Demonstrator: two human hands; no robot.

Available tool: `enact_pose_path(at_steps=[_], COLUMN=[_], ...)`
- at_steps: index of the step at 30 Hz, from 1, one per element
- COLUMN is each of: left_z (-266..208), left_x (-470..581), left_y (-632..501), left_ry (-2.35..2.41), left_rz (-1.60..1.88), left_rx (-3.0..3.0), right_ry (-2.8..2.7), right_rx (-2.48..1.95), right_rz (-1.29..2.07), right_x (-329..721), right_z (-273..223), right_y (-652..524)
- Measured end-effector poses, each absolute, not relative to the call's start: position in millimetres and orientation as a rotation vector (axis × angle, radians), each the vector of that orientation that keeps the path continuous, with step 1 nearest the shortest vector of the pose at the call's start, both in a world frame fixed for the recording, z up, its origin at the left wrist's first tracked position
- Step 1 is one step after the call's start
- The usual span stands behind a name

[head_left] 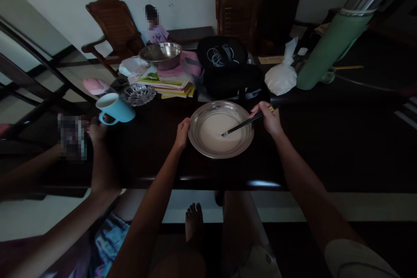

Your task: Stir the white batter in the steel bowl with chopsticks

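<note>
A wide metal basin (221,155) rests on the dark table in front of me, with a smooth, whitish liquid (210,134) in it. My left hand (183,133) is closed on the basin's left rim, the thumb side toward me. Black chopsticks (245,124) are gripped in my right hand (269,118), over the basin's right edge. They slant down to the left, and their tips dip into the liquid near its middle. A tied clear plastic bag of white powder (281,79) stands behind my right hand.
Left of the basin are a light-blue mug (119,109) and a glass dish (139,94). Books (172,88), an empty metal bowl (161,55) and a black bag (228,67) lie behind. A tall green thermos (332,47) stands right. Another person's hands (97,130) hold a phone at left; someone sits farther back.
</note>
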State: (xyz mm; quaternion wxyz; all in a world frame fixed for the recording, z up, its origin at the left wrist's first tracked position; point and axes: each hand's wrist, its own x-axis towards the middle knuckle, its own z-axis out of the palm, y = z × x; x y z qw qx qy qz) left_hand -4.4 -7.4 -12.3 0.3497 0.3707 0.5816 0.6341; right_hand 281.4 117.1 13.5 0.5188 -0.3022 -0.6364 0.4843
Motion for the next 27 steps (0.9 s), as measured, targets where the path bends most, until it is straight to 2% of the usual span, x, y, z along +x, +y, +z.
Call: enact_pose_path(at_steps=[6, 12, 19, 27], left_z=[-9.9, -8.7, -9.7, -7.8], left_x=[-3.5, -2.4, -3.6, -1.8], left_y=[-8.5, -8.8, -8.0, -8.1], left_ry=[1.519, 1.536, 1.557, 1.563], left_rz=[1.636, 1.632, 1.624, 1.628], left_rx=[0.973, 0.975, 0.974, 0.975], right_ry=[-1.706, -1.514, -1.7, -1.556], right_rx=[-0.637, -0.709, -0.642, -0.74], right_rz=[1.213, 1.161, 1.227, 1.17], right_x=[275.6, 280.2, 276.0, 279.6], right_z=[12.0, 12.3, 13.1, 15.9], right_y=[111.6, 117.5, 112.9, 114.0])
